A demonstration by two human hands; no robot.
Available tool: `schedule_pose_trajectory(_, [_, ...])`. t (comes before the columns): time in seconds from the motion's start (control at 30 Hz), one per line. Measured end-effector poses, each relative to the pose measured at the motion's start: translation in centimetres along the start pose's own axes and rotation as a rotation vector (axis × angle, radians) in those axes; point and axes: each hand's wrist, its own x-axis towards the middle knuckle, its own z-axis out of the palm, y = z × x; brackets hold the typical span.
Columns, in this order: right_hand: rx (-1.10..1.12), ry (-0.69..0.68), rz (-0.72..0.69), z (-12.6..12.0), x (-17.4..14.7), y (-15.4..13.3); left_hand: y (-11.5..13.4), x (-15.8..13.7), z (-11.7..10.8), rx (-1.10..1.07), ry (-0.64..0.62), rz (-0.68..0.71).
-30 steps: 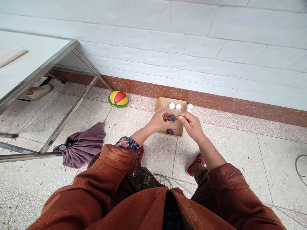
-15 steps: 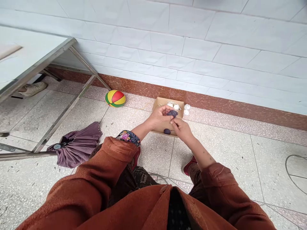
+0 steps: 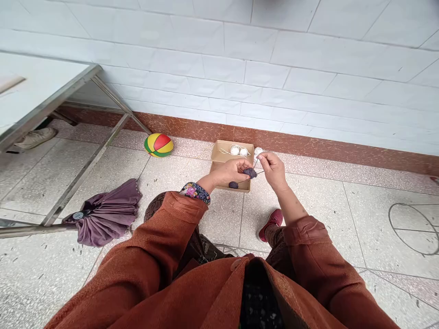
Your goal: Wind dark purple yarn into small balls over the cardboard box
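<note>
Yarn ball (image 3: pixel 250 173), dark, just right of frame centre, gripped in left hand (image 3: pixel 229 172). Strand (image 3: pixel 260 172) pinched in right hand (image 3: pixel 274 171), now clear of ball, close to it half a second ago; so yarn spanning the gap.

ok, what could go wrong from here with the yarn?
1. The dark yarn ball sits at the fingertips of the left hand, so it might slip out and unwind.
2. The right hand pinches dark yarn that runs to that ball; too hard a pull could snag or snap it.
3. Loose strands lie by the white balls in the cardboard box; dark yarn dropping in could tangle with them.
</note>
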Motion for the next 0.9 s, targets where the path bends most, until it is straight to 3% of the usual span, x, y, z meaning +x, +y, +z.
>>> schedule_pose_trajectory(0.1, [-0.010,-0.044,0.098,1.2,-1.0,0.9,0.7,-1.2,0.8,-0.200,0.037,0.013])
schedule_pose_trajectory(0.23, [-0.021,-0.155,0.188,3.7,-3.7,0.6,1.7,-2.6,0.8,-0.226,0.160,0.023])
schedule_pose_trajectory(0.37, [-0.015,-0.250,0.037,5.3,-6.7,-1.9,2.1,-3.8,-0.2,-0.143,0.304,0.022])
schedule_pose_trajectory(0.5, [0.010,-0.291,-0.126,5.1,-7.5,-5.2,1.9,-5.0,-1.1,0.040,0.382,0.014])
schedule_pose_trajectory(0.67, [0.069,-0.185,-0.236,3.4,-4.2,-7.4,2.7,-6.4,-1.5,0.054,0.274,0.011])
schedule_pose_trajectory(0.77, [0.063,-0.128,-0.232,2.5,-1.6,-7.1,3.9,-7.3,-1.5,-0.063,0.148,-0.009])
schedule_pose_trajectory(0.9, [0.076,-0.153,-0.231,2.9,0.4,-5.9,5.6,-8.1,-1.7,-0.204,0.105,-0.005])
